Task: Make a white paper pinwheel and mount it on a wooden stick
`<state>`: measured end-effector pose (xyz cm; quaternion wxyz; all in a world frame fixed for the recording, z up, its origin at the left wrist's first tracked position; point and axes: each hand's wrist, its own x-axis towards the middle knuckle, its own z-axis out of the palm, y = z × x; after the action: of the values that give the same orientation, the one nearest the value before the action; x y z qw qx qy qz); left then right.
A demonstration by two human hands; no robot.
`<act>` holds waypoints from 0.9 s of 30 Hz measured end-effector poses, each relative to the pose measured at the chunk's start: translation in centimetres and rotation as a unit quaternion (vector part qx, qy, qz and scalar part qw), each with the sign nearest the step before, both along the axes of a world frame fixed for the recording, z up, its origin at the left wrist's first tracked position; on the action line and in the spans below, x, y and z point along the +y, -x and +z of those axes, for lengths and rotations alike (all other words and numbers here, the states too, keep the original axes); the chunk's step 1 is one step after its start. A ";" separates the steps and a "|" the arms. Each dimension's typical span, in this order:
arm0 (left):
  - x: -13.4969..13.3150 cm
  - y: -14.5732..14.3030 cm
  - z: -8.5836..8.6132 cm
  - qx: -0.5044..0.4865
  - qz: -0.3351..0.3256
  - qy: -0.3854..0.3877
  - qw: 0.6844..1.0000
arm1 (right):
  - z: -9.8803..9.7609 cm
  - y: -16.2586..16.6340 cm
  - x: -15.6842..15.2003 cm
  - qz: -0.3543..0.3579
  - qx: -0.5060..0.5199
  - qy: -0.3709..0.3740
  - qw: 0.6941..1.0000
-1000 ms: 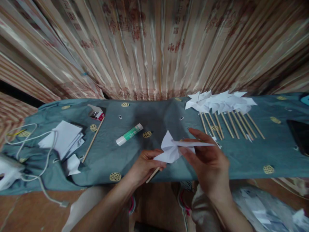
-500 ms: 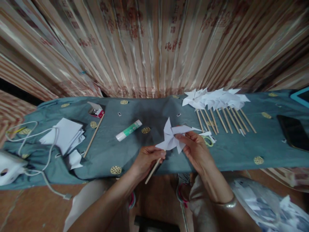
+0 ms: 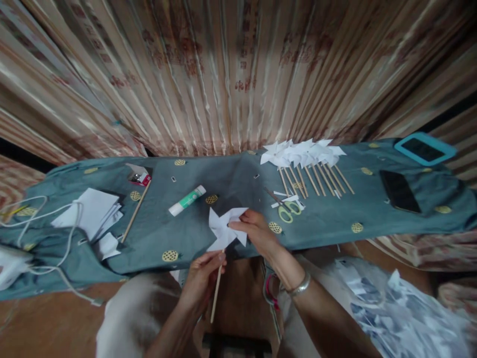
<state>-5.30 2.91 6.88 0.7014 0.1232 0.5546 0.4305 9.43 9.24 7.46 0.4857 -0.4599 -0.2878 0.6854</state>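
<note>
A white paper pinwheel point(image 3: 219, 229) on a thin wooden stick point(image 3: 215, 298) is held between my hands over the table's front edge. The fingers of my left hand point(image 3: 204, 273) are closed round the stick just below the paper blades. With thumb and fingers my right hand point(image 3: 257, 229) pinches the pinwheel, the thumb lying near its centre. Green-handled scissors point(image 3: 285, 211) lie to the right of my right hand, among white paper scraps. Beyond them, a row of finished-looking pinwheels point(image 3: 303, 153) rests with the sticks pointing toward me.
A glue stick point(image 3: 187, 200) lies left of centre. Farther left are a small open box point(image 3: 139, 175), a loose stick point(image 3: 136, 213), stacked paper point(image 3: 91, 209) and a white cable point(image 3: 63, 258). A black phone point(image 3: 400, 191) and a blue-framed tablet point(image 3: 425, 148) lie right. A plastic bag point(image 3: 402, 313) sits below.
The pinwheel and both hands have come lower and nearer to me, and its blades have turned. My view has shifted right, showing the scissors and tablet more fully.
</note>
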 end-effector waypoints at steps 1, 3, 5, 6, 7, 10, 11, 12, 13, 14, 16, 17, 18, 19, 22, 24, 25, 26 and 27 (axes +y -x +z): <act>-0.4 0.1 -0.2 0.002 0.009 0.009 1.000 | -0.1 0.0 -0.1 0.018 0.000 -0.001 1.000; -1.1 0.1 -0.8 0.003 0.024 0.031 0.999 | -0.4 0.0 -0.2 0.046 -0.005 0.005 0.999; -1.7 0.1 -1.4 0.002 0.034 0.050 0.998 | -0.8 -0.1 -0.2 0.067 -0.020 0.023 0.997; -1.9 0.2 -1.7 0.000 0.039 0.057 0.998 | -1.0 -0.2 -0.1 0.076 -0.036 0.028 0.996; -2.1 0.2 -1.9 -0.003 0.041 0.061 0.997 | -1.1 -0.2 0.0 0.091 -0.062 0.028 0.994; -2.5 0.4 -2.5 -0.009 0.043 0.066 0.997 | -1.7 -0.2 0.5 0.128 -0.150 0.011 0.980; -2.5 0.4 -2.7 -0.010 0.041 0.065 0.997 | -1.8 -0.3 0.7 0.135 -0.172 0.008 0.976; -2.6 0.4 -2.8 -0.011 0.038 0.063 0.997 | -1.9 -0.3 1.0 0.140 -0.191 0.006 0.972; -2.6 0.3 -2.9 -0.011 0.032 0.060 0.998 | -1.9 -0.4 1.2 0.145 -0.210 0.005 0.967; -2.7 0.3 -3.0 -0.011 0.028 0.058 0.998 | -2.0 -0.4 1.5 0.151 -0.230 0.004 0.961; -2.8 0.1 -3.2 -0.013 0.023 0.055 0.998 | -1.9 -0.5 1.9 0.168 -0.266 0.003 0.949; -2.9 -0.1 -3.3 -0.015 0.025 0.055 0.998 | -1.9 -0.6 2.1 0.178 -0.280 0.002 0.943; -3.0 -0.2 -3.4 -0.021 0.027 0.055 0.998 | -1.8 -0.6 2.2 0.189 -0.293 0.001 0.937; -3.1 -0.3 -3.5 -0.027 0.029 0.056 0.998 | -1.8 -0.6 2.3 0.200 -0.304 0.000 0.931; -3.4 -0.4 -3.8 -0.057 0.021 0.049 0.997 | -1.7 -0.6 2.6 0.236 -0.332 -0.004 0.913; -3.5 -0.4 -3.9 -0.068 0.019 0.042 0.997 | -1.8 -0.6 2.8 0.261 -0.348 -0.008 0.901; -3.6 -0.4 -4.0 -0.071 0.025 0.041 0.996 | -1.8 -0.6 2.9 0.272 -0.355 -0.010 0.894; -3.6 -0.4 -4.0 -0.073 0.029 0.043 0.996 | -1.8 -0.7 3.0 0.283 -0.362 -0.011 0.888; -3.6 -0.4 -4.0 -0.074 0.031 0.047 0.996 | -1.8 -0.6 3.1 0.291 -0.371 -0.012 0.882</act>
<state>-4.88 -0.66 2.86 0.7315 0.0410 0.5245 0.4337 10.07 12.36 5.67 0.1274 -0.5698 -0.5760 0.5721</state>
